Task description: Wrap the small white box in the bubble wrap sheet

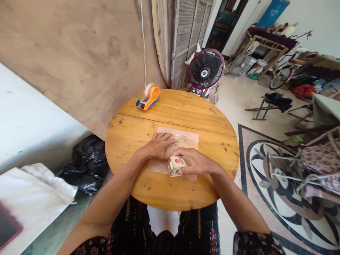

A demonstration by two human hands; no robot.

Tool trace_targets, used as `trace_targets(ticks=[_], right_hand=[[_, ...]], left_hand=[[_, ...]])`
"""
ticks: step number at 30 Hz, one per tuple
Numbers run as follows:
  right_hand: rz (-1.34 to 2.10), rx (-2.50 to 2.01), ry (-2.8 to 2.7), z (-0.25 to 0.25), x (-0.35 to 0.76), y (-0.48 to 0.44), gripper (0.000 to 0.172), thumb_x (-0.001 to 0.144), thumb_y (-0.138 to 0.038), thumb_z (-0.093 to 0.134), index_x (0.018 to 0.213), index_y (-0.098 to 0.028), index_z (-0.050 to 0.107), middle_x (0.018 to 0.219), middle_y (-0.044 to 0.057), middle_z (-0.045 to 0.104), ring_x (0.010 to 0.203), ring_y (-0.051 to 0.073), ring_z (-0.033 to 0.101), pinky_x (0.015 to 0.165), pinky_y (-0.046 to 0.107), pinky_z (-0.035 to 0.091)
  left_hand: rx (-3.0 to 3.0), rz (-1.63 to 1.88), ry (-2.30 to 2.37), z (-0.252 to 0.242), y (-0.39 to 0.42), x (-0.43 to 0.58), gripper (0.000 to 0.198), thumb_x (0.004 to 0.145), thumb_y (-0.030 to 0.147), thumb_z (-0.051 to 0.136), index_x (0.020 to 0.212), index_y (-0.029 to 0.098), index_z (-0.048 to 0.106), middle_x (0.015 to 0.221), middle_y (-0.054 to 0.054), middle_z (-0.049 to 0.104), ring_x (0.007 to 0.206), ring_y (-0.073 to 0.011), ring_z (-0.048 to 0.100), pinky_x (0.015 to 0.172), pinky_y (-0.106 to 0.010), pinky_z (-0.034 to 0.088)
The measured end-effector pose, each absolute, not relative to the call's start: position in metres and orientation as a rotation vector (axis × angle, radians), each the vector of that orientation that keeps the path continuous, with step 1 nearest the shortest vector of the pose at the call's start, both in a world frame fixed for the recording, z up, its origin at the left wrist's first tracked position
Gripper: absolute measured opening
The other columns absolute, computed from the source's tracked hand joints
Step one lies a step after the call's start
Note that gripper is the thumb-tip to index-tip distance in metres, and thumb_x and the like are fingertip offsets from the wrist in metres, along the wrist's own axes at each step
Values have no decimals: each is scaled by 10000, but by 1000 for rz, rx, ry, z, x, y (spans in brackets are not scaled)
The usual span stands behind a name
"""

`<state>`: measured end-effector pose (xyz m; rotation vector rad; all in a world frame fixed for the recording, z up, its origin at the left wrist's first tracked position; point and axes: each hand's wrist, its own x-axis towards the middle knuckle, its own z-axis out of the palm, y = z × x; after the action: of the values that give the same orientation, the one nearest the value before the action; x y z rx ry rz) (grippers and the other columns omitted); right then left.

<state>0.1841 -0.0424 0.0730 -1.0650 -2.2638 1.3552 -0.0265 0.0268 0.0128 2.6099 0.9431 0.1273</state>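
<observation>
The left hand (pixel 160 146) lies palm down with its fingers loosely spread on a sheet of bubble wrap (pixel 191 139), gripping nothing. Just beside it, the right hand (pixel 196 162) is curled around a small printed box (pixel 177 165), thumb on the near side and fingers over the far one. The box sits over the near part of the sheet; whether its base touches the wrap I can't tell from here. Between them, box and hands block much of the sheet from sight.

Around the hands spreads a round wooden table (pixel 215 131). Beyond the left hand, well apart from it near the table's far edge, stands an orange and blue tape dispenser (pixel 148 98), with a big wooden panel (pixel 79 53) behind. A dark red fan (pixel 204 73) stands past the table, beyond the right hand. Off to the left hand's side slumps a black plastic bag (pixel 89 159); far out to the right is a folding stool (pixel 262 108).
</observation>
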Motion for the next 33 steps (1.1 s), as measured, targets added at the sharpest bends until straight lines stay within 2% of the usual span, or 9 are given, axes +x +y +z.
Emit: trace_targets(ticks=[3, 7, 11, 15, 20, 25, 33], right_hand=[[1363, -983, -2352, 67, 188, -31, 430, 701, -326, 746, 1103, -241, 620, 1150, 17, 636, 1046, 213, 586, 927, 352, 451], [1382, -954, -2411, 65, 197, -21, 426, 712, -335, 732, 1113, -247, 618, 1196, 20, 618, 1068, 218, 584, 938, 361, 450], [1325, -950, -2489, 65, 203, -14, 402, 709, -315, 739, 1086, -238, 620, 1230, 39, 602, 1138, 234, 560, 982, 390, 429], [1280, -941, -2512, 65, 204, -8, 390, 718, -332, 744, 1075, -238, 618, 1333, 56, 546, 1284, 244, 470, 1071, 425, 357], [1218, -1028, -2500, 60, 203, -3, 384, 710, -361, 758, 1046, -227, 629, 1468, 79, 421, 1405, 255, 323, 1134, 445, 276], [1207, -1103, -2472, 57, 204, -5, 397, 715, -370, 750, 1060, -217, 625, 1530, 100, 320, 1447, 271, 235, 1154, 468, 232], [1104, -1108, -2329, 45, 204, -4, 411, 704, -360, 753, 1066, -232, 609, 1509, 95, 352, 1402, 297, 333, 1134, 478, 278]], left_hand=[[2595, 156, 942, 13, 27, -27, 660, 744, 482, 619, 1349, 272, 458, 1435, -104, 404, 1335, -342, 313, 1119, -555, 141], [2594, 164, 928, 12, 28, -27, 729, 721, 503, 637, 1376, 258, 431, 1476, -112, 353, 1377, -351, 244, 1134, -551, 87], [2581, 163, 937, 15, 27, -27, 715, 690, 575, 646, 1306, 252, 482, 1403, -109, 423, 1312, -350, 328, 1118, -559, 145], [2567, 195, 928, 18, 26, -27, 670, 697, 550, 647, 1276, 249, 492, 1347, -99, 469, 1282, -334, 366, 1111, -553, 179], [2524, 184, 946, 13, 28, -27, 873, 662, 578, 673, 1403, 233, 367, 1467, -135, 375, 1364, -356, 278, 1132, -559, 123], [2513, 212, 947, 10, 28, -27, 962, 677, 584, 644, 1471, 206, 254, 1529, -152, 299, 1420, -347, 201, 1151, -538, 66], [2458, 193, 941, 17, 29, -26, 1077, 638, 574, 685, 1510, 229, 155, 1568, -141, 224, 1455, -360, 107, 1152, -563, 43]])
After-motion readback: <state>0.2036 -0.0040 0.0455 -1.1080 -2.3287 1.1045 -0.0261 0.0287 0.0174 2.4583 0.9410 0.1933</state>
